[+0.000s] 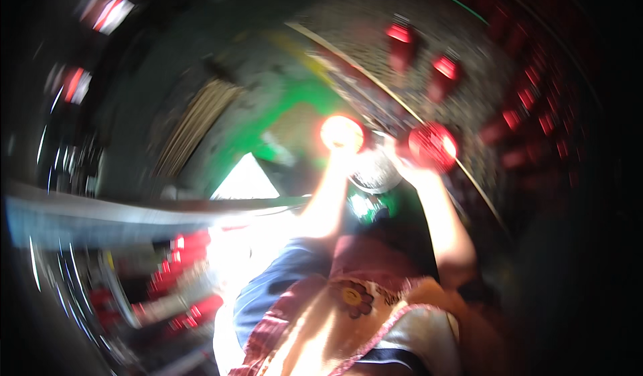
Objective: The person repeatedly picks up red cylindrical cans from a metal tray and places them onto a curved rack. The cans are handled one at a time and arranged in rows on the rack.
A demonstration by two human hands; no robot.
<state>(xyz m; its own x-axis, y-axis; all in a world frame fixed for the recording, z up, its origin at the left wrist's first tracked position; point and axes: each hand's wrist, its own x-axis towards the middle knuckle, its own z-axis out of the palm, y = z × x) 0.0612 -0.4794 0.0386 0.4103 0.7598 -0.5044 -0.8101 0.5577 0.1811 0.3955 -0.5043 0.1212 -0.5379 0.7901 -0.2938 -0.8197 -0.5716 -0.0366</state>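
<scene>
in the head view, both forearms reach forward, slanting inward toward each other. the left hand [343, 160] ends at a glaring orange-red round thing [341, 133]; the right hand [411, 168] is at a darker red round thing [434, 147]. a silvery-grey rounded thing [375, 175] sits between the hands. glare and blur hide the fingers, so how far either hand is open, or whether it grips, cannot be told.
</scene>
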